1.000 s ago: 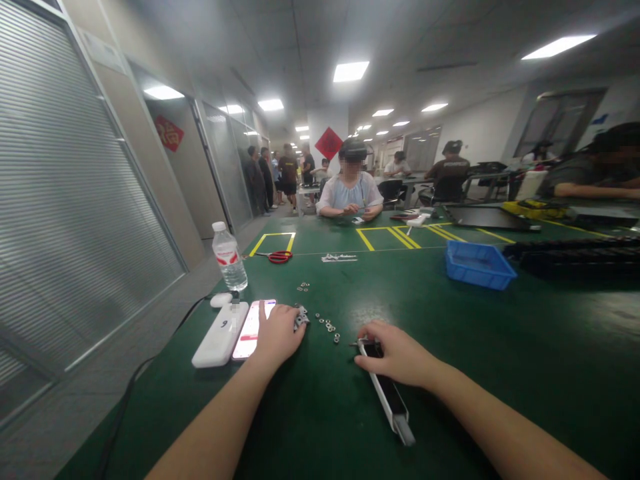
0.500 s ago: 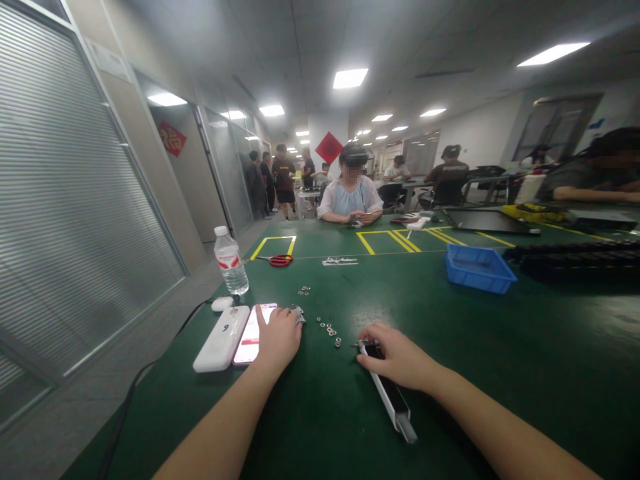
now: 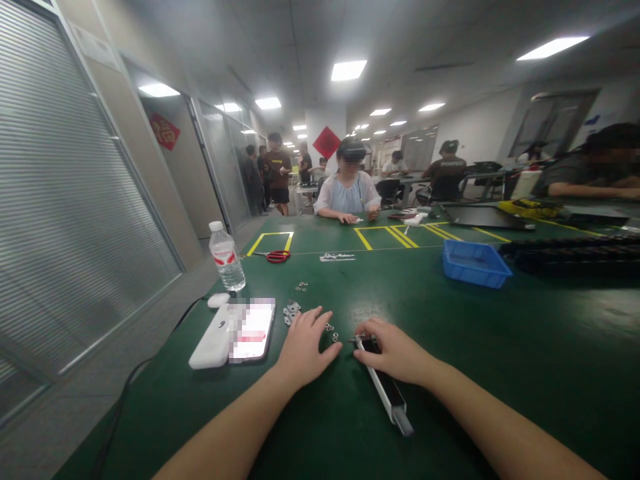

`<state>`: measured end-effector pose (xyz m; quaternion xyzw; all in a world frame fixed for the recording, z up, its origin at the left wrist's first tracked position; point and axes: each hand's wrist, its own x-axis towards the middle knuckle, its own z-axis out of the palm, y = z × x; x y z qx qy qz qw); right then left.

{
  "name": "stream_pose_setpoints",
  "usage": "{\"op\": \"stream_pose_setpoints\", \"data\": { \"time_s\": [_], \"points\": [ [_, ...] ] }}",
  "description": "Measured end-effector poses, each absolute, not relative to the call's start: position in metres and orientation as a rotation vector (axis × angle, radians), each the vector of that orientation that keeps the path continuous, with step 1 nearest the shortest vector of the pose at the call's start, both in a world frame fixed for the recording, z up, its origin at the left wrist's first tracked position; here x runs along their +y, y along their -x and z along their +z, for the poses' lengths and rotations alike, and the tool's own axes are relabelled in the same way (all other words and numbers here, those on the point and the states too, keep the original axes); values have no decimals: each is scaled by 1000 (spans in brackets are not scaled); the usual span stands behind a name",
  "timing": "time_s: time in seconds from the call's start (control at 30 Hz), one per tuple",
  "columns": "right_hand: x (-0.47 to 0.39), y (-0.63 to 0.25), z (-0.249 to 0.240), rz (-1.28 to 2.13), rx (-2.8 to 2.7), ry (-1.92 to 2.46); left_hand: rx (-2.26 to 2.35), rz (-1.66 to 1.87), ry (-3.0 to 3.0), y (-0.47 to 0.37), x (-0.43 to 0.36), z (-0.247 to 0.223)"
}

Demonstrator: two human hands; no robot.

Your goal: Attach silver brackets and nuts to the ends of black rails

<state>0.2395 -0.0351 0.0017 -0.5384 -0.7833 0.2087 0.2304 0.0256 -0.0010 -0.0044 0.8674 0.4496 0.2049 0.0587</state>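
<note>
My left hand [image 3: 306,347] is over the green table with its fingers apart and nothing held. Just beyond its fingertips are small metal brackets [image 3: 291,312], and several metal rings [image 3: 335,337] lie between its fingers and thumb. My right hand [image 3: 395,352] grips the far end of a long white and black tool [image 3: 386,390], whose grey end points toward me. A small metal piece at the tool's tip is partly hidden by the fingers. To the left a lit phone [image 3: 254,330] lies beside a white power bank [image 3: 213,340].
A water bottle [image 3: 227,257] and a white case [image 3: 219,301] stand at the left edge. Red scissors [image 3: 277,256] and metal strips [image 3: 337,257] lie farther back. A blue bin [image 3: 475,265] is at the right. A person [image 3: 349,190] sits across the table.
My left hand has moved right, off the phone and brackets, and its fingers have spread beside the rings. My right hand still holds the tool in nearly the same place.
</note>
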Motion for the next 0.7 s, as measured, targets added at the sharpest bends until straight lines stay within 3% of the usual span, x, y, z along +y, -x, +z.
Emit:
{"op": "stream_pose_setpoints", "data": {
  "time_s": [0.3,0.7],
  "points": [
    [-32,-243,-5,572,-2154,1471,1297,568,-2723,-25,-1,7],
    [-36,-240,4,594,-2162,1505,1558,641,-2635,-7,22,-2]
  ]
}}
